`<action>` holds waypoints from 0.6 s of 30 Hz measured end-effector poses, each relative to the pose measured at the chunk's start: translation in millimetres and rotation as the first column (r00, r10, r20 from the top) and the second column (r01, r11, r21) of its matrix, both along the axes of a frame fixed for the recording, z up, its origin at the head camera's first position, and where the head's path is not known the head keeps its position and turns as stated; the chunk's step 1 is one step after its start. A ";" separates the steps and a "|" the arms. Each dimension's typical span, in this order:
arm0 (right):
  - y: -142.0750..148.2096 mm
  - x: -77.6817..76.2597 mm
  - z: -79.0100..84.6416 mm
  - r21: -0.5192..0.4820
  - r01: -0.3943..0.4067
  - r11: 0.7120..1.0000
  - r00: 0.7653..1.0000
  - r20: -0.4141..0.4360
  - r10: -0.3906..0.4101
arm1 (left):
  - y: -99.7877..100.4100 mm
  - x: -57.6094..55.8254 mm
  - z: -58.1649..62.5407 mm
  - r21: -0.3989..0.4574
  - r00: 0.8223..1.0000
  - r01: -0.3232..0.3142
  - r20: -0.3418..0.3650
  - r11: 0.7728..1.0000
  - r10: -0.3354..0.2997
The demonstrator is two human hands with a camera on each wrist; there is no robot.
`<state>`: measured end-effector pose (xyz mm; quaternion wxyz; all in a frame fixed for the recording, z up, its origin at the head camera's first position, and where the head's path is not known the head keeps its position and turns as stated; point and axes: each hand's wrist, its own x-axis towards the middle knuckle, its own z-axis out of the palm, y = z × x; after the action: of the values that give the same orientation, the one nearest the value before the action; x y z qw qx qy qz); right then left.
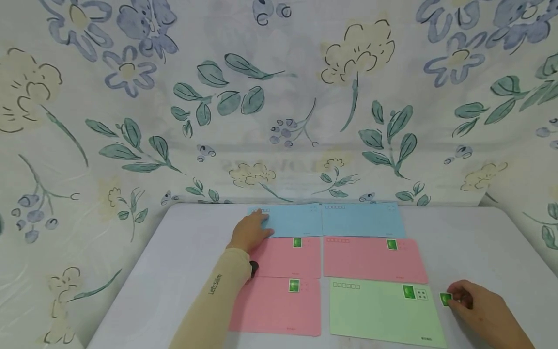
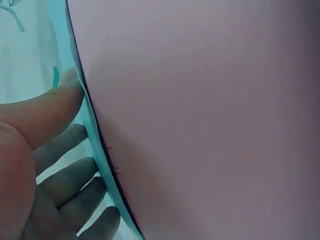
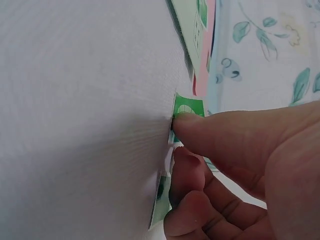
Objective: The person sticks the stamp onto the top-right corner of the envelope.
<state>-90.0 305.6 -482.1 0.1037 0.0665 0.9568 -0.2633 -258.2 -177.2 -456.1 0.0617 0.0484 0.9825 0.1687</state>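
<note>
The worktop [image 1: 471, 242] bears a green envelope [image 1: 375, 315] and, farther back, the left blue envelope [image 1: 294, 220], where the left hand [image 1: 250, 231] rests, fingers apart. The right hand [image 1: 479, 306], just beside the green envelope, pinches a green stamp [image 1: 445, 299].

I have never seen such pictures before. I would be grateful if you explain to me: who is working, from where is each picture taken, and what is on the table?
No machine here: a person does the work bare-handed. The wide picture comes from a camera on the head; the two smaller ones, from cameras on the left and right wrists. On the white table lie two blue envelopes, three pink envelopes and one green envelope. Every pink and green one carries a green stamp. The left hand rests on the left blue envelope; the right hand pinches another stamp, just beside the green envelope.
</note>
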 end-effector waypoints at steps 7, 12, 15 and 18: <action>0.2 0.5 1.0 0.005 -0.004 1.000 0.999 -0.033 0.004 | -0.7 -0.1 0.4 0.017 1.000 -0.018 0.015 1.000 0.018; 0.8 2.3 1.6 0.013 -0.031 0.999 0.995 -0.097 0.032 | -0.4 0.0 1.6 0.012 1.000 -0.014 0.021 1.000 0.013; 1.1 4.9 1.9 0.019 -0.042 0.999 0.990 -0.132 0.044 | 0.1 0.5 1.5 0.002 1.000 -0.011 0.021 1.000 0.010; 1.0 5.7 3.1 0.021 -0.039 0.999 0.989 -0.138 0.042 | 0.2 0.6 1.1 -0.005 1.000 -0.012 0.023 1.000 0.012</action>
<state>-84.3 306.6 -479.0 0.0416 0.0295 0.9653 -0.2562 -257.6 -176.9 -455.1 0.0722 0.0405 0.9824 0.1672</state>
